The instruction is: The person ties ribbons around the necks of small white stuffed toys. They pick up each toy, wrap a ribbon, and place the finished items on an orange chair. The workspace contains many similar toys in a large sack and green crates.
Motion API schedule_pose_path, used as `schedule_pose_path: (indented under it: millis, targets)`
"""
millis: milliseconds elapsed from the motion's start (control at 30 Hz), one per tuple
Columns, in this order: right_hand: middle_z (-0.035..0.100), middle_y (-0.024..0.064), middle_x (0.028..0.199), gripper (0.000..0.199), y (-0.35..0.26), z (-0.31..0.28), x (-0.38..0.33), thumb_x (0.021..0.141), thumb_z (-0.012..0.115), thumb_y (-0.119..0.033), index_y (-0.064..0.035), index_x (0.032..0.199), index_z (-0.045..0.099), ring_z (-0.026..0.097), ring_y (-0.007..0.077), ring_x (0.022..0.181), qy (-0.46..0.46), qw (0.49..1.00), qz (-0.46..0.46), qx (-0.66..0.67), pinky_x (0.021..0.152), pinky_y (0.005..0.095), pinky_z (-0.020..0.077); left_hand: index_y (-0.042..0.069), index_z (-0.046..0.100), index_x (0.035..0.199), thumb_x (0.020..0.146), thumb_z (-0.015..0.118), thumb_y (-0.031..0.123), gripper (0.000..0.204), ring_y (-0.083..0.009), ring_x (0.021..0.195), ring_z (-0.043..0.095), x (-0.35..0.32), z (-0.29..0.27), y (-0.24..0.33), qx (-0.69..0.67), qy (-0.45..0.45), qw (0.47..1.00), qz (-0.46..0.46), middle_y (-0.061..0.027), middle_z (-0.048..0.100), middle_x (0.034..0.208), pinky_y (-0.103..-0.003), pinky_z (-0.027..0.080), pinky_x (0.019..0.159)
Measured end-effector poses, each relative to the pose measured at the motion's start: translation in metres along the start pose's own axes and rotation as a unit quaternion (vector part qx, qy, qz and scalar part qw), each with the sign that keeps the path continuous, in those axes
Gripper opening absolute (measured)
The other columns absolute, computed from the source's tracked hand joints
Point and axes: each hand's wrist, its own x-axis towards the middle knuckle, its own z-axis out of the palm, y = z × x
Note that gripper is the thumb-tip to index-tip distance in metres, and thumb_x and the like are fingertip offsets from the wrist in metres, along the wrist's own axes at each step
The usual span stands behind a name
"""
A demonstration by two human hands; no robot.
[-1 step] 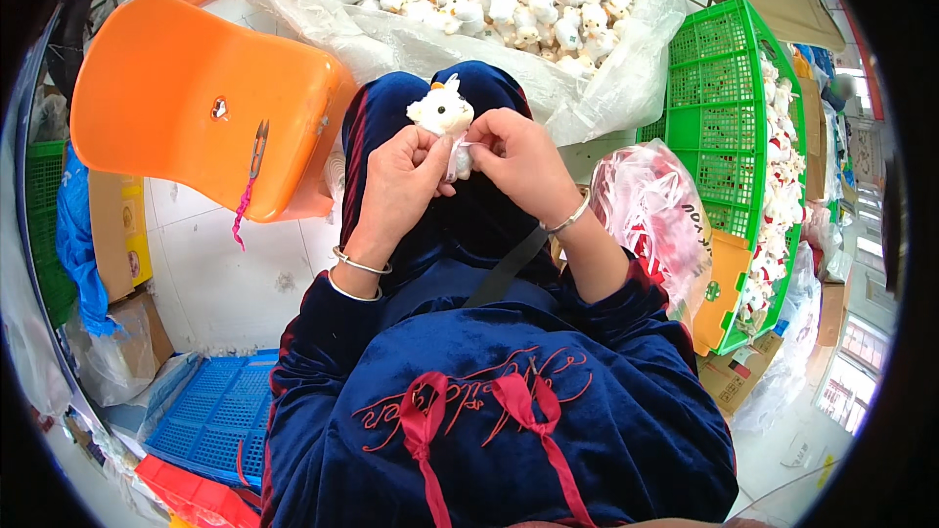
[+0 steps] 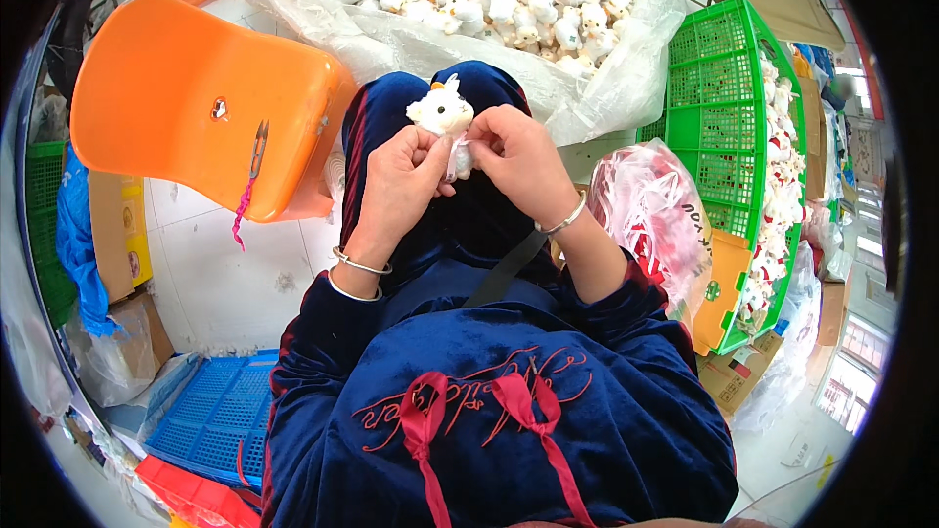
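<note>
Toy: a small white plush animal (image 2: 440,110) is held up over the lap, above the knees in dark blue trousers, head up and close to the eyes so that the fine work is easy to see.
Left hand: the left hand (image 2: 396,181) pinches the toy's body from the left side, thumb and fingers closed on it, to keep it steady.
Right hand: the right hand (image 2: 518,158) grips the toy from the right; the fingertips seem to press on a pale pink piece at its neck, but this part is too small to be sure.
Supply: a clear plastic bag (image 2: 626,68) full of the same white toys lies open just ahead, within reach.
Chair: an orange plastic chair (image 2: 176,98) at the left carries small thread snips (image 2: 258,145) with a pink cord, kept near.
Crate: a green crate (image 2: 724,88) at the right holds more toys.
</note>
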Motion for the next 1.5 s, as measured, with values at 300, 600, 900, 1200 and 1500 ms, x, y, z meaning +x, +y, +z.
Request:
schedule_pose_path:
  millis: [300, 600, 900, 1200, 1500]
  targets:
    - [0.065, 0.0048, 0.082, 0.011, -0.004, -0.014, -0.005, 0.09, 0.069, -0.005, 0.0008, 0.098, 0.064, 0.056, 0.0073, 0.067, -0.051, 0.998, 0.043, 0.017, 0.059, 0.0253, 0.0464, 0.001, 0.062, 0.093, 0.103, 0.062, 0.019, 0.02, -0.0063, 0.057, 0.064, -0.001, 0.0, -0.002, 0.007, -0.002, 1.0, 0.01, -0.0041, 0.068, 0.074, -0.019, 0.049, 0.052]
    - [0.071, 0.0093, 0.084, 0.015, -0.016, -0.003, 0.001, 0.094, 0.067, -0.009, 0.0037, 0.101, 0.067, 0.065, 0.0124, 0.071, -0.006, 0.998, 0.059, 0.033, 0.064, 0.0285, 0.0523, 0.0, 0.061, 0.092, 0.102, 0.063, 0.016, 0.018, -0.0062, 0.056, 0.062, -0.003, 0.003, 0.001, 0.015, 0.007, 1.0, 0.023, -0.0038, 0.068, 0.073, -0.019, 0.049, 0.052]
    - [0.069, 0.0185, 0.082, 0.017, -0.003, 0.011, 0.002, 0.094, 0.065, -0.013, 0.0033, 0.093, 0.063, 0.068, 0.0299, 0.073, 0.021, 0.998, 0.056, 0.032, 0.067, 0.0388, 0.0525, -0.002, 0.061, 0.091, 0.101, 0.062, 0.013, 0.017, -0.0061, 0.055, 0.061, -0.003, 0.001, 0.001, 0.045, 0.016, 0.999, 0.013, -0.0048, 0.068, 0.07, -0.022, 0.048, 0.052]
    - [0.066, 0.012, 0.078, 0.02, 0.025, 0.021, -0.002, 0.099, 0.062, -0.017, 0.0011, 0.091, 0.062, 0.06, 0.0193, 0.065, 0.061, 0.99, 0.067, 0.106, 0.061, 0.0347, 0.0486, 0.0, 0.061, 0.092, 0.103, 0.059, 0.014, 0.018, -0.0048, 0.055, 0.057, -0.006, 0.003, -0.004, 0.067, 0.035, 0.996, 0.052, -0.0039, 0.067, 0.069, -0.022, 0.042, 0.049]
    - [0.061, 0.0015, 0.065, 0.047, 0.011, -0.023, 0.004, 0.105, 0.051, -0.04, 0.0019, 0.089, 0.067, 0.048, 0.0072, 0.049, -0.081, 0.946, 0.26, 0.174, 0.046, 0.0241, 0.0392, 0.002, 0.064, 0.09, 0.099, 0.068, 0.019, 0.019, -0.0003, 0.047, 0.048, -0.004, -0.007, -0.006, 0.008, 0.011, 1.0, -0.006, -0.0021, 0.068, 0.069, -0.017, 0.035, 0.043]
